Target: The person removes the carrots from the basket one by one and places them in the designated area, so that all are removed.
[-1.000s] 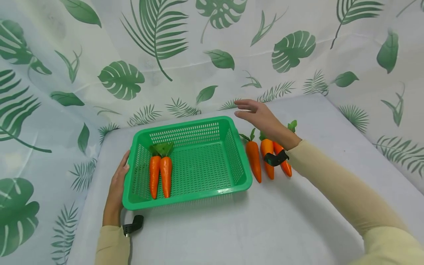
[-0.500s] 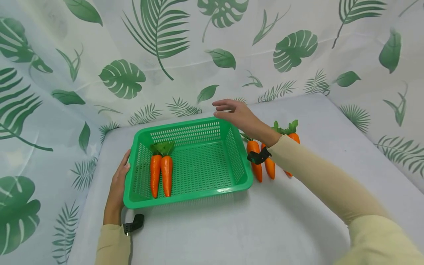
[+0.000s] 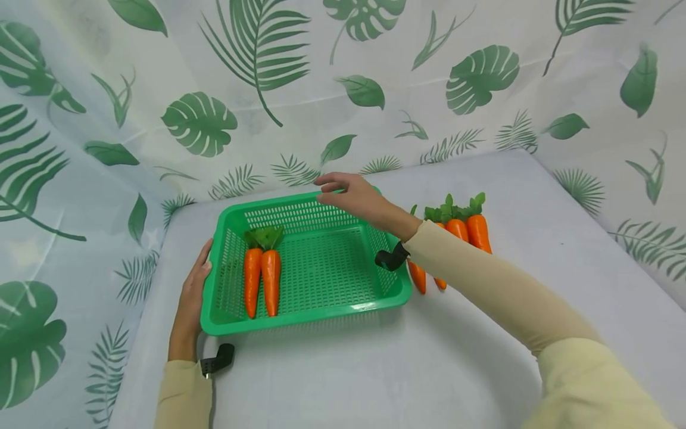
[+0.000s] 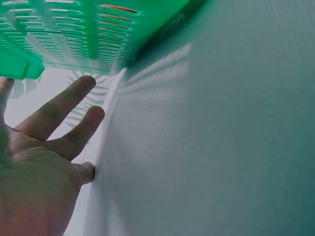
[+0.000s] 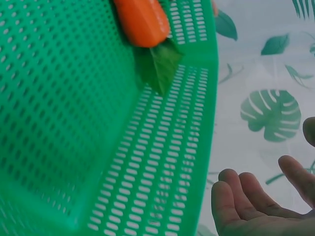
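Observation:
A green plastic basket with slotted walls stands on the table, and two orange carrots with green tops lie side by side in its left part. My left hand rests against the basket's left side. The left wrist view shows that hand's fingers spread and extended beside the slotted wall. Over the basket's far rim, my right hand hovers with fingers loosely bent and nothing in them. In the right wrist view, the right hand is beyond the basket rim, apart from the carrot inside.
Several more carrots with leafy tops lie on the white-covered table right of the basket, partly hidden by my right forearm. Leaf-patterned cloth hangs behind and at the sides.
My right hand has moved left, from above the carrots beside the basket to over its far rim. More of those carrots' tops now show. The left hand and basket have stayed put.

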